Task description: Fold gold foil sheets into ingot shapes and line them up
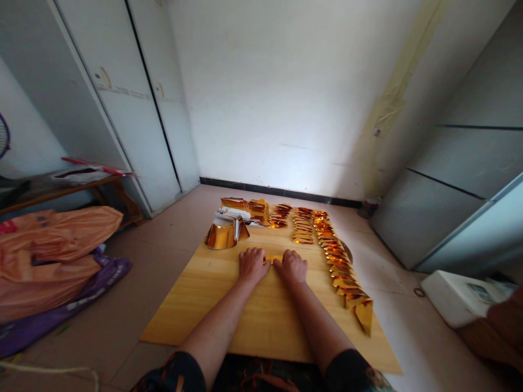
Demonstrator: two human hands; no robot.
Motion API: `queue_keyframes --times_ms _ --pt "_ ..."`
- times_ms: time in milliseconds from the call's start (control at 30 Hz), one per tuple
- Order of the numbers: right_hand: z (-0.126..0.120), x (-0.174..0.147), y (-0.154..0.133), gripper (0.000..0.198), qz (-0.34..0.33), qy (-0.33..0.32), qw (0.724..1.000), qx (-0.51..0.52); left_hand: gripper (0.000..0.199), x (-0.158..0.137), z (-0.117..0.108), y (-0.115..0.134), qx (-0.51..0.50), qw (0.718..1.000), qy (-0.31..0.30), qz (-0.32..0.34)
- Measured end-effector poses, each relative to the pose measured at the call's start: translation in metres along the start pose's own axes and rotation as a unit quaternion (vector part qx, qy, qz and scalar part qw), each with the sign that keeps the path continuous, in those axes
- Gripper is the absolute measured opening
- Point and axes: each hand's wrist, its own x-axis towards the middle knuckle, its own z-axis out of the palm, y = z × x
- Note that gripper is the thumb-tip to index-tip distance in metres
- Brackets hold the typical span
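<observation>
On the wooden surface, the left hand and right hand press curled fingers down on a small gold foil piece lying crosswise between them, equally near both.

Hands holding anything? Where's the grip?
Both: left hand and right hand press a small gold foil paper piece flat on the wooden board, fingers on its two ends.

Bare forearms, dark patterned short sleeves, bare hands
</observation>
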Motion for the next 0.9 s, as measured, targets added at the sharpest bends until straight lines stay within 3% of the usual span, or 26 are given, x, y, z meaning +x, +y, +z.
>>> queue_keyframes --times_ms 133,367,567,900 --pt "-0.003 -0.002 -0.004 0.038 0.013 -0.007 1.000 0.002 0.022 0.000 0.000 0.000 -0.004 1.000 -0.007 -0.005" --pt "-0.003 0.001 -0.001 0.031 0.023 -0.016 0.999 0.027 0.020 0.001 -0.003 0.000 -0.007 1.000 -0.017 -0.022" --pt "-0.004 0.006 0.013 0.015 0.015 -0.046 0.997 0.068 0.015 0.001 -0.003 -0.007 -0.022 1.000 -0.017 -0.007" --pt "-0.002 0.013 0.029 0.019 -0.015 -0.068 0.991 0.115 0.017 0.001 0.000 -0.023 -0.046 0.998 -0.031 0.028"
